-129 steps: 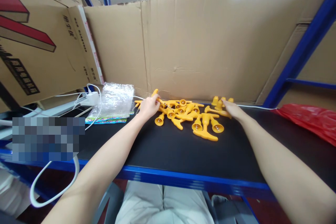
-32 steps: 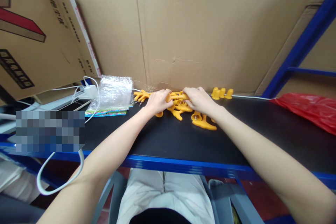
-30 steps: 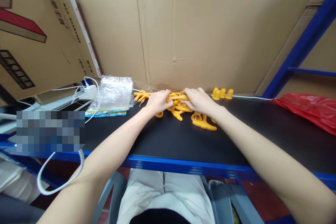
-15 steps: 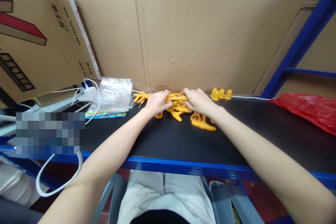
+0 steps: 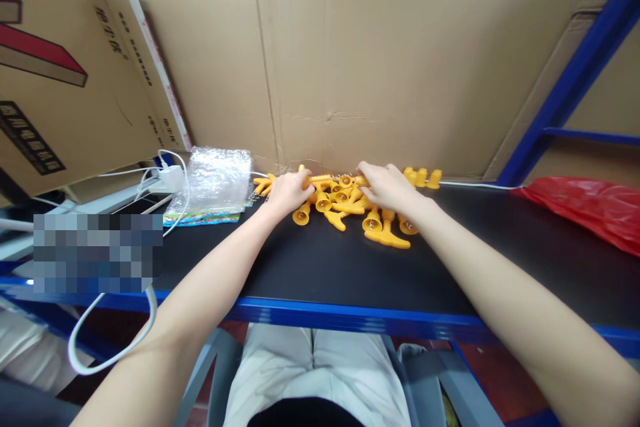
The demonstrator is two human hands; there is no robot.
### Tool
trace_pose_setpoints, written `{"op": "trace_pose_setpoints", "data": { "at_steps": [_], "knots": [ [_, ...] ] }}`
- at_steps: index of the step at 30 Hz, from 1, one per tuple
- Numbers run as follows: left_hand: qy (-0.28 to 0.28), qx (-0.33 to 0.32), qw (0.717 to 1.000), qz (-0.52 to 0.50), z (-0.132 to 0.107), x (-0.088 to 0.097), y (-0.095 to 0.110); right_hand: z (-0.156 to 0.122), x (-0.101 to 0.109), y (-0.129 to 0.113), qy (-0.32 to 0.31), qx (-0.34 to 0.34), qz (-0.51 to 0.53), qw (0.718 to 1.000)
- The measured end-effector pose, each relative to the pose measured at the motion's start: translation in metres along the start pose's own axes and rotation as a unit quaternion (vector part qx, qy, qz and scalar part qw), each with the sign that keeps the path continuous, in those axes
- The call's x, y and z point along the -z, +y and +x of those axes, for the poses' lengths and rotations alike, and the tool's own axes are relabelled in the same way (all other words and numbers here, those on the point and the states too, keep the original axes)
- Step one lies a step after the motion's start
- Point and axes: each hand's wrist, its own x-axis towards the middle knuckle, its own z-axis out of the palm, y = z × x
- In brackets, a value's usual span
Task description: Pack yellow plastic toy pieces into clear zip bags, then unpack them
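Several yellow plastic pieces lie in a loose heap on the black tabletop, some shaped like small hands, others like hollow cups with shiny metal inside. My left hand (image 5: 289,192) is closed on a yellow plastic piece (image 5: 303,171) at the heap's left side. At the right of the heap, my right hand (image 5: 387,185) has its fingers curled round part of a yellow piece (image 5: 361,181); most of what it grips is hidden. In front lie a curved yellow piece (image 5: 387,239) and a yellow cup (image 5: 301,215).
Clear plastic bags (image 5: 215,177) are stacked left of the heap. Yellow cups (image 5: 434,179) stand at the back right, near a red plastic bag (image 5: 585,207). Cardboard (image 5: 390,60) walls the back. A white charger (image 5: 173,177) with cables sits at the left.
My hands have moved apart, the left one leftward and the right one slightly rightward. More of the yellow heap shows between them, and a yellow piece now sticks up from my left hand.
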Motion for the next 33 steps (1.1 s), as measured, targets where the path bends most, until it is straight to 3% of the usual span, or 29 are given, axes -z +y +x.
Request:
{"op": "trace_pose_setpoints", "data": {
  "at_steps": [3,8,12,17,25,29,33],
  "knots": [
    [0.021,0.050,0.999,-0.004,0.005,-0.005,-0.017,0.000,-0.006,0.010,-0.022,-0.007,0.008,1.000],
    [0.076,0.075,0.993,-0.047,0.008,-0.011,-0.045,0.000,-0.010,0.015,-0.051,-0.017,0.008,0.999],
    [0.065,0.093,0.993,-0.033,0.007,-0.017,-0.060,0.000,-0.011,0.014,-0.058,-0.018,0.009,0.998],
    [0.048,0.169,0.983,-0.060,0.008,-0.031,-0.076,0.000,-0.009,0.014,-0.062,-0.016,0.009,0.998],
    [0.078,0.201,0.970,-0.111,0.010,-0.034,-0.088,-0.001,-0.011,0.016,-0.064,-0.023,0.007,0.998],
    [0.042,0.196,0.976,-0.083,0.010,-0.043,-0.096,-0.001,-0.012,0.017,-0.064,-0.021,0.008,0.998],
    [-0.039,0.197,0.979,-0.032,0.010,-0.059,-0.105,-0.001,-0.012,0.018,-0.070,-0.023,0.007,0.997]
  ]
}}
